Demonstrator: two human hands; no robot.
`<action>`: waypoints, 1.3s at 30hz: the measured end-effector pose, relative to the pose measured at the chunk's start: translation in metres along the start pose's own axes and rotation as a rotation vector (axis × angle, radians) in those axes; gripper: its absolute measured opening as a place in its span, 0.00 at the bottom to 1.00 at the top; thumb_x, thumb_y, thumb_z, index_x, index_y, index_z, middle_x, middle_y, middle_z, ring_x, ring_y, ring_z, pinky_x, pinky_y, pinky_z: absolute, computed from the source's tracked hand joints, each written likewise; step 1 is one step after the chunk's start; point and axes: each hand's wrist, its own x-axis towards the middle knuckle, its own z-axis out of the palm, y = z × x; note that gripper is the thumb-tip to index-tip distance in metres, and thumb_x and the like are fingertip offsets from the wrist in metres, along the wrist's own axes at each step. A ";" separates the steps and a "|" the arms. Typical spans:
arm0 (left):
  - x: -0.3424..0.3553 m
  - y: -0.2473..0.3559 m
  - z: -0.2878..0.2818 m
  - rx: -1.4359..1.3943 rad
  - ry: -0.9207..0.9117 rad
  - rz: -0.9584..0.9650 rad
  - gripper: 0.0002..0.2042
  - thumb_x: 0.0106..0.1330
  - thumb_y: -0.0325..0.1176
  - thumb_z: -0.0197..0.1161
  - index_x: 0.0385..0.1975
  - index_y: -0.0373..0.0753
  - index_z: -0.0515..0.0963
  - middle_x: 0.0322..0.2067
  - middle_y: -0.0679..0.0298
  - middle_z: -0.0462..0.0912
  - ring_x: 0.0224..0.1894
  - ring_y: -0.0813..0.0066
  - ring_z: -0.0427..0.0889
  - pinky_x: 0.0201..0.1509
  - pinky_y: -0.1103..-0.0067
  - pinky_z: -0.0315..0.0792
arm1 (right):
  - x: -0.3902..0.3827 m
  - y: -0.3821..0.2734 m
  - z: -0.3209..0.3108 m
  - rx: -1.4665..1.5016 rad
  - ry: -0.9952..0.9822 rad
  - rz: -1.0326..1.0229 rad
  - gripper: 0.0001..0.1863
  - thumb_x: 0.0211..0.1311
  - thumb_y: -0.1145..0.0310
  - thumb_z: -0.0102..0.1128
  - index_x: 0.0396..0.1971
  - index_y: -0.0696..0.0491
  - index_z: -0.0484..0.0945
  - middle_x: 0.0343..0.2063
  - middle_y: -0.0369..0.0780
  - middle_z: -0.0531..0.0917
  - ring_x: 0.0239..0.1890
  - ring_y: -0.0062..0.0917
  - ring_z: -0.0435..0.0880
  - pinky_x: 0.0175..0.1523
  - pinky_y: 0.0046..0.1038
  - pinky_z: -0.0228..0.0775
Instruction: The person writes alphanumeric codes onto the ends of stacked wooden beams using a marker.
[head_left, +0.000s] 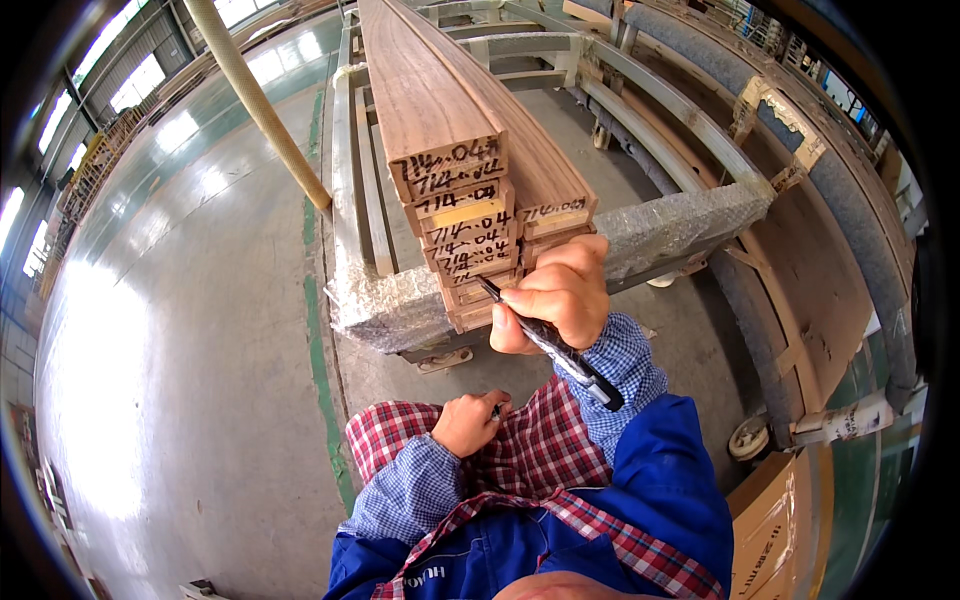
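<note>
My right hand (562, 292) grips a black marker pen (572, 360) between thumb and fingers. The marker's tip meets the end face of a wooden board low in the left stack (435, 110). Dark handwritten marks cover several board ends above the tip. Beside it lies a lower stack of boards (555, 170), its end partly hidden behind my right hand. My left hand (466, 425) rests over my lap, on the red checked apron (400, 425). Its fingers are closed on a small black piece that looks like a marker cap, mostly hidden.
Both stacks lie lengthwise on a metal frame cart (640, 235) wrapped in clear film. A padded rack (800, 290) stands to the right, a cardboard box (775, 525) at lower right. A tan pole (255, 95) slants down on the left, near a green floor line (320, 370).
</note>
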 end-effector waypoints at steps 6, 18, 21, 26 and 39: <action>0.001 0.001 -0.001 -0.002 -0.031 -0.038 0.10 0.66 0.38 0.59 0.40 0.41 0.79 0.31 0.49 0.83 0.34 0.47 0.82 0.39 0.62 0.77 | 0.005 -0.002 0.000 -0.010 -0.001 -0.004 0.14 0.40 0.68 0.68 0.30 0.46 0.76 0.23 0.26 0.78 0.26 0.21 0.72 0.40 0.29 0.60; 0.000 0.000 0.000 0.004 -0.010 -0.006 0.08 0.63 0.33 0.58 0.40 0.41 0.77 0.29 0.49 0.83 0.32 0.48 0.82 0.37 0.61 0.76 | 0.002 0.001 -0.001 0.023 0.029 -0.018 0.14 0.41 0.71 0.65 0.31 0.48 0.74 0.22 0.28 0.74 0.25 0.23 0.70 0.38 0.31 0.60; 0.000 0.000 -0.001 0.008 0.003 0.006 0.08 0.63 0.33 0.58 0.40 0.41 0.78 0.29 0.49 0.83 0.32 0.48 0.82 0.36 0.61 0.76 | 0.004 0.003 -0.002 0.036 0.033 -0.022 0.14 0.41 0.72 0.64 0.31 0.49 0.73 0.21 0.28 0.74 0.25 0.24 0.70 0.37 0.31 0.61; 0.000 0.003 -0.002 0.000 -0.031 -0.038 0.10 0.66 0.38 0.58 0.40 0.42 0.80 0.31 0.50 0.83 0.33 0.47 0.82 0.39 0.62 0.77 | 0.002 0.002 -0.003 0.025 0.040 -0.015 0.13 0.42 0.72 0.64 0.31 0.50 0.73 0.21 0.29 0.73 0.25 0.24 0.69 0.36 0.32 0.62; 0.000 0.004 -0.003 -0.007 -0.020 -0.039 0.10 0.66 0.38 0.58 0.40 0.42 0.80 0.29 0.49 0.83 0.33 0.47 0.82 0.38 0.61 0.76 | 0.001 0.004 -0.005 0.052 0.060 -0.027 0.13 0.45 0.72 0.63 0.32 0.51 0.71 0.21 0.30 0.72 0.26 0.24 0.67 0.34 0.31 0.63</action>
